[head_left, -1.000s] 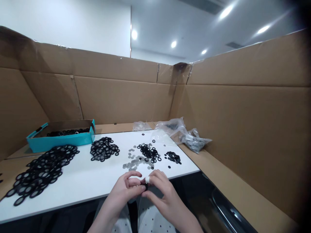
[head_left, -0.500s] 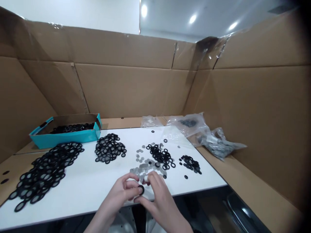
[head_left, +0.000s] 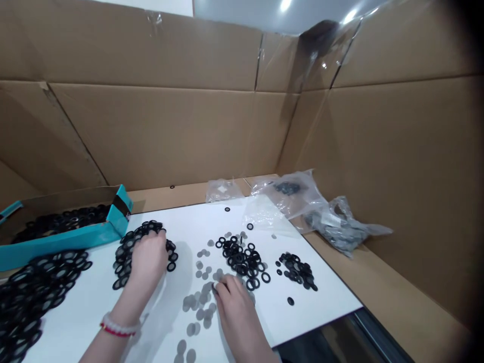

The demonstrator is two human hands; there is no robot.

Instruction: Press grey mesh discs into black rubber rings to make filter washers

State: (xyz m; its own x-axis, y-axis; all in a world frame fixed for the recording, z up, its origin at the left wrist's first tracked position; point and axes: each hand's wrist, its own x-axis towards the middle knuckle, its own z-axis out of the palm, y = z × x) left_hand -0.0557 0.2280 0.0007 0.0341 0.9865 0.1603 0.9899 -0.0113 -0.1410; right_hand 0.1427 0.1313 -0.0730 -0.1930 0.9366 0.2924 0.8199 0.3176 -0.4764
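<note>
My left hand (head_left: 148, 261) rests with its fingers curled down on a heap of black rings with mesh centres (head_left: 126, 257), and a beaded bracelet (head_left: 119, 326) circles that wrist. My right hand (head_left: 235, 307) lies among loose grey mesh discs (head_left: 200, 305), its fingertips touching the discs. Just beyond it sits a pile of plain black rubber rings (head_left: 239, 259). Whether either hand holds a piece is hidden by the fingers.
A larger heap of meshed rings (head_left: 32, 292) covers the white table's (head_left: 321, 290) left end, next to a teal box (head_left: 56, 236) of rings. Small black rings (head_left: 297, 269) lie at right. Plastic bags (head_left: 287, 194) sit behind. Cardboard walls (head_left: 170, 131) surround everything.
My hands were together in front of me around a black ring. They have separated, the left moving onto the heap and the right onto the grey discs. The view has shifted down.
</note>
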